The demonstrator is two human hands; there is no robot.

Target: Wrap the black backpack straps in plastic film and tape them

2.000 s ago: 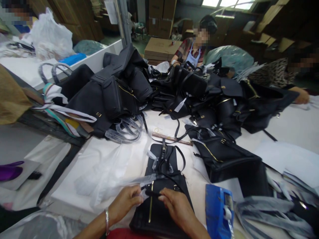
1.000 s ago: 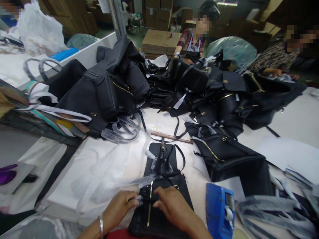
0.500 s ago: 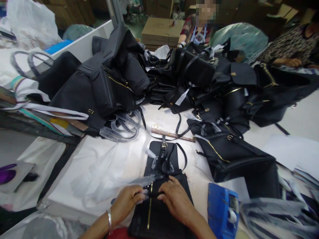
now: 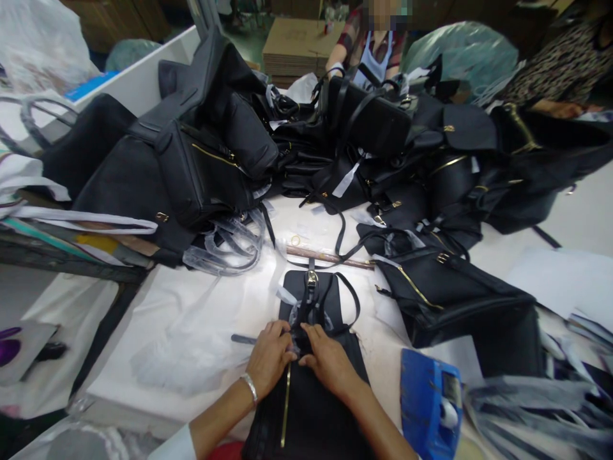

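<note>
A black bag (image 4: 318,418) with a gold zipper lies in front of me, its buckled flap (image 4: 292,287) stretched away from me. My left hand (image 4: 271,358), with a silver bangle at the wrist, is closed on a dark strap over the bag's upper part. A strap end (image 4: 242,339) pokes out left of that hand. On the same strap, my right hand (image 4: 330,364) is closed from the other side, thumbs nearly meeting. Clear film (image 4: 295,345) shows between the fingers, which partly hide the strap. Thin looped straps (image 4: 352,294) lie on the flap.
Black bags (image 4: 191,166) are piled at left, with more (image 4: 373,128) across the back. Another bag (image 4: 460,306) lies at right, beside a blue tape dispenser (image 4: 428,402). A brown stick (image 4: 330,257) crosses the table. A co-worker (image 4: 366,48) is opposite, another person at far right.
My left hand has moved right and forward, closer to my right hand. The clear film that trailed out above it is now mostly gathered under the fingers. The camera view has shifted slightly.
</note>
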